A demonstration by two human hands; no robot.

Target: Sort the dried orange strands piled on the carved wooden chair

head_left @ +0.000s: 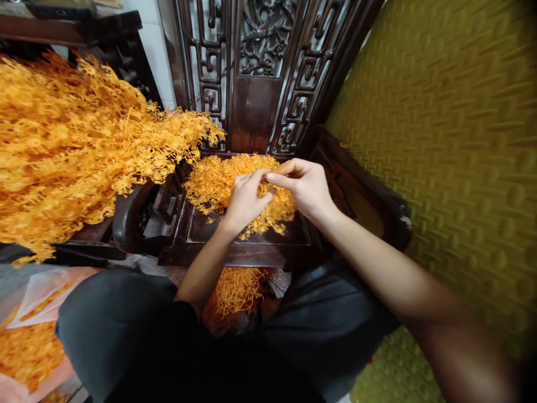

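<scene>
My left hand (245, 198) and my right hand (305, 186) meet above a small heap of orange plastic sprigs (218, 179) lying on the seat of a dark carved wooden chair (251, 249). Both hands have their fingers pinched together on one orange sprig, fingertip against fingertip. What exactly sits between the fingers is mostly hidden by them.
A big mound of orange sprigs (62, 140) covers the surface at the left. More sprigs (235, 291) lie on the floor between my knees, and a bag of them (29, 341) sits at lower left. A yellow-green textured cushion (453, 140) fills the right.
</scene>
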